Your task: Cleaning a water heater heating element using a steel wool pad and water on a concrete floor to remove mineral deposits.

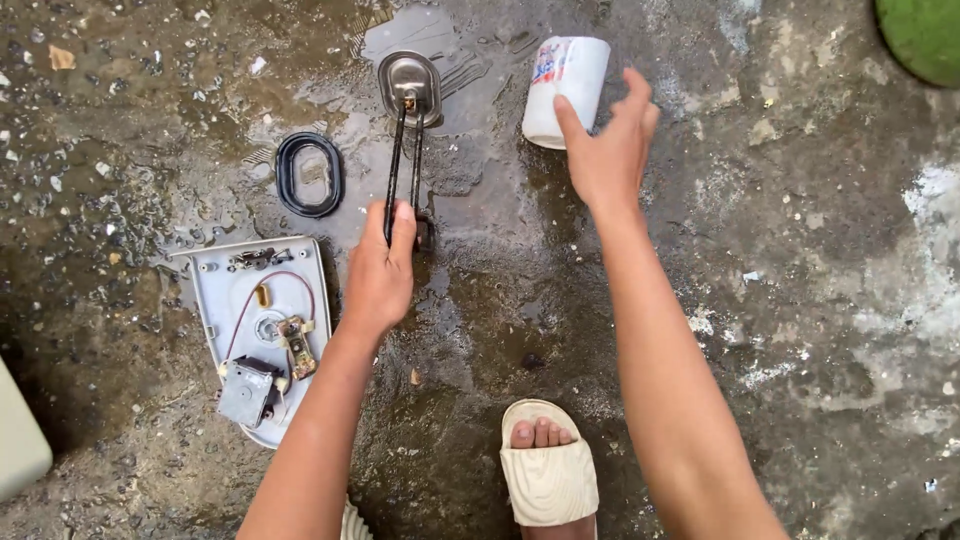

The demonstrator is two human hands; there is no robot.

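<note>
On the wet concrete floor (800, 300), at your nine o'clock lies an open grey cover (262, 330). Your left hand (380, 275) has its fingers closed around the heating element (408, 140) at twelve o'clock. Your right hand (608, 150), fingers half open, touches the white cup (565, 85) at one o'clock.

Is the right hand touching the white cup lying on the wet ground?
Touching. The head view shows the right hand with its fingertips laid against the side of the white cup, no gap between them, though it does not yet wrap around it.
</note>
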